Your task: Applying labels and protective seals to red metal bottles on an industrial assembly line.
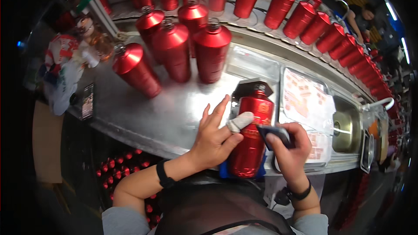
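Observation:
A red metallic bottle (247, 154) lies on its back in front of me, its clear neck pointing away, with a blue cloth (223, 170) under its lower end. My left hand (216, 137) rests against the bottle's left side, fingers spread. A white wrap covers one finger, which presses on the bottle's front near the lettering. My right hand (292, 146) grips a dark, flat scraper (277, 135), its edge at the bottle's right side. Behind the bottle's neck sits a dark angular holder (273, 88).
Several red bottles (212, 56) stand on the metal bench (183, 104); more line a curved conveyor (257, 30) behind. Sticker sheets (305, 100) lie right, beside a sink (346, 126). A phone (88, 101) sits at the left edge. Another person (361, 21) is far right.

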### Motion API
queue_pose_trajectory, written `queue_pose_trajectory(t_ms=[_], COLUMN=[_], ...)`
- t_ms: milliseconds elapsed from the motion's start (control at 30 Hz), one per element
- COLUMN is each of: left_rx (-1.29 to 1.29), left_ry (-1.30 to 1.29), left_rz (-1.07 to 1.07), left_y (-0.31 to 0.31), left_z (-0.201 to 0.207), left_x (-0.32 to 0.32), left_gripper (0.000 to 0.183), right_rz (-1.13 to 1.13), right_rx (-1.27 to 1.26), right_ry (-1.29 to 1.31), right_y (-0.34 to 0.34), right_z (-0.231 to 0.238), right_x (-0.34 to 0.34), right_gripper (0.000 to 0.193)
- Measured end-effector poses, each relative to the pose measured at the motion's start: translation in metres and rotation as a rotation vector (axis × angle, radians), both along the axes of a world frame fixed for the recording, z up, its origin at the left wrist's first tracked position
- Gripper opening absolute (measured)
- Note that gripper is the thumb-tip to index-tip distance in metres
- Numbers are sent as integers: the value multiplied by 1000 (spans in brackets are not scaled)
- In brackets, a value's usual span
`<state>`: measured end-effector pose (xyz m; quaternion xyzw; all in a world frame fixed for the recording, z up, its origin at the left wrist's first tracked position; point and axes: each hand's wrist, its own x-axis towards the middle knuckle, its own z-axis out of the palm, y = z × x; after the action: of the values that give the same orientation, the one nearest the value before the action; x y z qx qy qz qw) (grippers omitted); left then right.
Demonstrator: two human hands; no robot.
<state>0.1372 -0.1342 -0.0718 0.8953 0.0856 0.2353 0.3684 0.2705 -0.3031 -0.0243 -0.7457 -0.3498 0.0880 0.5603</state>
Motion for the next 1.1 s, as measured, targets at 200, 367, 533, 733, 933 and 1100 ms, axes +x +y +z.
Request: queue_pose_trajectory(t_ms=[200,367,533,733,933,1100], left_rx=[9,116,216,368,309,402], left_ry=[4,7,72,59,77,44], left_rz=[-32,-52,-56,-60,-40,-61], left_y=[-1,0,1,0,-1,-9], left_z=[1,11,22,23,21,34], left_x=[5,13,17,19,11,34], left_gripper=[44,46,43,36,38,34], right_rz=[-210,-151,-218,-199,-206,-197], right_rx=[196,198,206,253,270,296], right_ry=[401,396,459,504,511,539], right_y=[-15,-6,-18,-13,-17,-18], right_z=[-39,-28,-46,-42,-44,-49], right_x=[35,17,36,24,23,21], right_gripper=[23,24,24,23,23,23])
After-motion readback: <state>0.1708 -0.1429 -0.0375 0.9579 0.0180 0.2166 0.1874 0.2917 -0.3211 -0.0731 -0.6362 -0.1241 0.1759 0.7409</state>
